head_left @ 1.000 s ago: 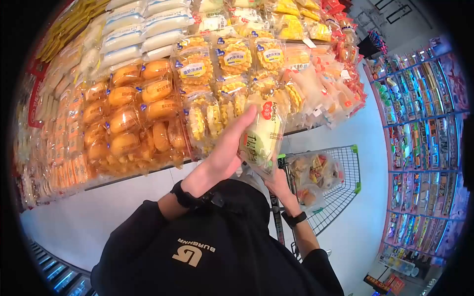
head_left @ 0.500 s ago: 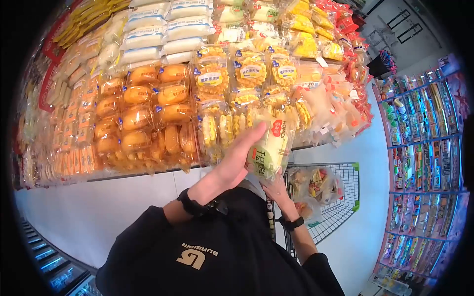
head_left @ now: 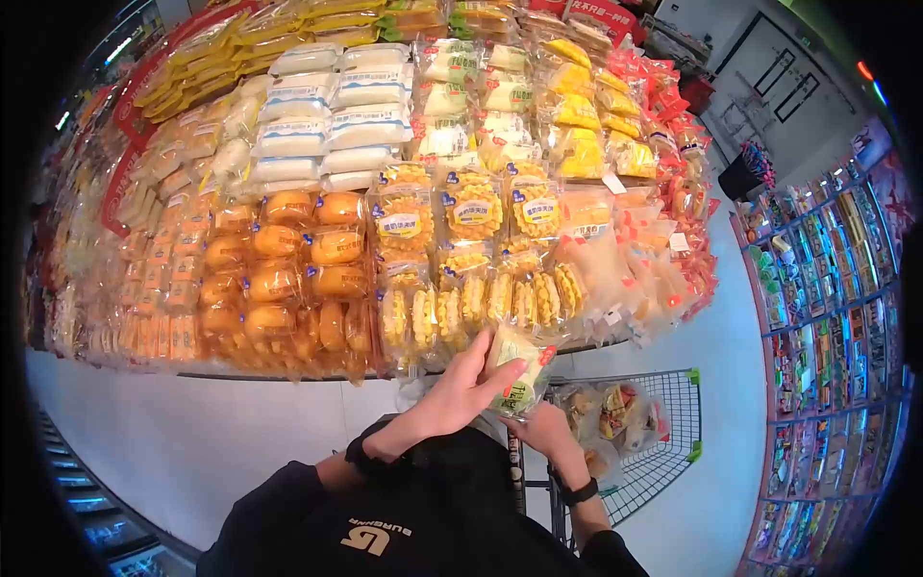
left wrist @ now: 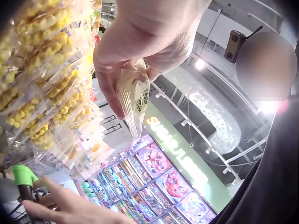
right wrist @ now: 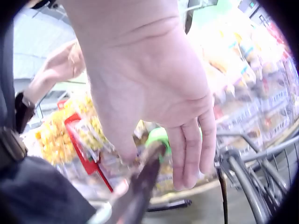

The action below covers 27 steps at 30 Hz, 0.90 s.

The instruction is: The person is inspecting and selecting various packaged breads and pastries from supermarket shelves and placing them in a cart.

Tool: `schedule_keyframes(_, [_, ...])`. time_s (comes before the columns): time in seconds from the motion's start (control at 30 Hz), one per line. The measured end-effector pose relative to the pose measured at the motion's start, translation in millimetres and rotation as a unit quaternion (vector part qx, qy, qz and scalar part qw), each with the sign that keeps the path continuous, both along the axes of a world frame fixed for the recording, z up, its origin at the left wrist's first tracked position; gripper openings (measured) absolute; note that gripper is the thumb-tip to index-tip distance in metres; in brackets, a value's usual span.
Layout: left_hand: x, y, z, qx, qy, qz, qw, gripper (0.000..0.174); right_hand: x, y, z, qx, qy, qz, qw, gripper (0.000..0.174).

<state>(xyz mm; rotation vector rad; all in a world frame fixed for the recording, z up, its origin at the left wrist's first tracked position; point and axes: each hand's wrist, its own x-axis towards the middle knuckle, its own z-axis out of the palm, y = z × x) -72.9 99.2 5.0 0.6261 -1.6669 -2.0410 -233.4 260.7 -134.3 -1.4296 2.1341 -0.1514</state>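
Note:
My left hand (head_left: 460, 396) holds a small packaged bread (head_left: 524, 387) in a clear wrapper with green print and a red logo. Its thumb lies across the front of the pack, and the fingers are behind it. In the left wrist view the pack (left wrist: 134, 100) hangs between thumb and fingers, seen edge-on. Just below, my right hand (head_left: 548, 430) is at the handle of a shopping cart (head_left: 694, 404). The right wrist view shows that hand (right wrist: 149, 88) over the dark handle bar (right wrist: 142, 186), fingers extended down and thumb apart.
A display of packaged baked goods stretches ahead: waffles (head_left: 474, 213), orange-brown buns (head_left: 274, 282) and white packs (head_left: 293, 135). Clear bags of food (head_left: 620, 413) lie in the cart. Stocked shelves (head_left: 832, 337) stand on the right, with a dark bin (head_left: 745, 175) farther back.
The head view has tilted up, so the display sits lower. The bread has been lowered and tilted in my left hand, whose thumb now crosses its front. My right hand stays by the cart handle.

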Motion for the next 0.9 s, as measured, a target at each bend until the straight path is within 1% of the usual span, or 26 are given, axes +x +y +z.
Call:
schedule_keyframes(0.03, [-1.1, 0.5, 2.8, 0.012, 0.01, 0.006, 1.0, 0.05, 1.9, -4.2, 40.8, 0.039, 0.006, 0.0, 0.999, 0.062])
schedule_keyframes(0.1, [-4.2, 0.8, 9.8, 0.036, 0.031, 0.016, 0.999, 0.049, 0.3, -6.8, 109.6, -0.075, -0.122, -0.032, 0.989, 0.057])
schedule_keyframes(0.13, [-5.7, 0.8, 14.0, 0.057, 0.035, 0.017, 0.998, 0.048, -2.0, -8.0, 126.6, -0.13, -0.183, -0.049, 0.973, 0.055])
schedule_keyframes(0.17, [-7.2, 1.2, 18.4, 0.079, 0.041, 0.018, 0.996, 0.047, -4.3, -9.9, 130.7, -0.184, -0.268, -0.04, 0.945, 0.054])
schedule_keyframes(0.2, [-9.3, 1.8, 20.3, 0.103, 0.047, 0.019, 0.993, 0.046, -6.0, -11.2, 133.3, -0.235, -0.348, -0.03, 0.907, 0.053])
schedule_keyframes(0.23, [-12.0, 3.1, 18.9, 0.104, 0.052, 0.015, 0.993, 0.045, -7.2, -12.6, 133.9, -0.283, -0.425, -0.021, 0.86, 0.053])
schedule_keyframes(0.33, [-16.4, 4.1, 15.9, 0.102, 0.065, -0.005, 0.993, 0.043, 1.9, -20.9, 126.6, -0.304, -0.5, -0.151, 0.797, 0.044])
schedule_keyframes(0.37, [-14.6, 2.9, 15.2, 0.084, 0.061, -0.015, 0.995, 0.045, 4.3, -24.7, 131.1, -0.305, -0.499, -0.169, 0.793, 0.04])
schedule_keyframes(0.43, [-10.9, -2.6, 13.4, 0.046, 0.059, -0.031, 0.997, 0.047, 5.8, -36.2, 145.1, -0.306, -0.494, -0.201, 0.789, 0.032])
schedule_keyframes(0.47, [-8.2, -7.6, 11.4, 0.009, 0.071, -0.016, 0.997, 0.046, 2.3, -37.2, 145.9, -0.317, -0.484, -0.186, 0.794, 0.027])
schedule_keyframes(0.57, [15.0, -31.3, 31.4, 0.054, 0.019, -0.015, 0.998, 0.042, 2.9, -48.7, 163.4, -0.31, -0.47, -0.207, 0.8, 0.029])
schedule_keyframes(0.6, [23.1, -41.1, 42.8, 0.131, 0.05, -0.04, 0.989, 0.043, 2.3, -54.0, 165.9, -0.294, -0.506, -0.204, 0.785, 0.031])
schedule_keyframes(0.7, [54.0, -65.6, 43.7, 0.069, 0.018, -0.034, 0.997, 0.046, 11.4, -87.5, 184.2, -0.255, -0.448, -0.12, 0.848, 0.035])
schedule_keyframes(0.73, [64.7, -75.2, 48.0, 0.045, -0.005, -0.023, 0.999, 0.044, 11.9, -99.6, 185.6, -0.253, -0.434, -0.077, 0.861, 0.035])
schedule_keyframes(0.83, [84.8, -88.2, 30.8, 0.098, 0.06, 0.076, 0.991, 0.043, 15.3, -153.7, 223.5, -0.271, -0.317, 0.05, 0.908, 0.031])
schedule_keyframes(0.9, [99.8, -98.4, 31.0, 0.096, 0.046, 0.108, 0.988, 0.041, 7.7, -195.2, 238.6, -0.313, -0.248, 0.05, 0.916, 0.03])
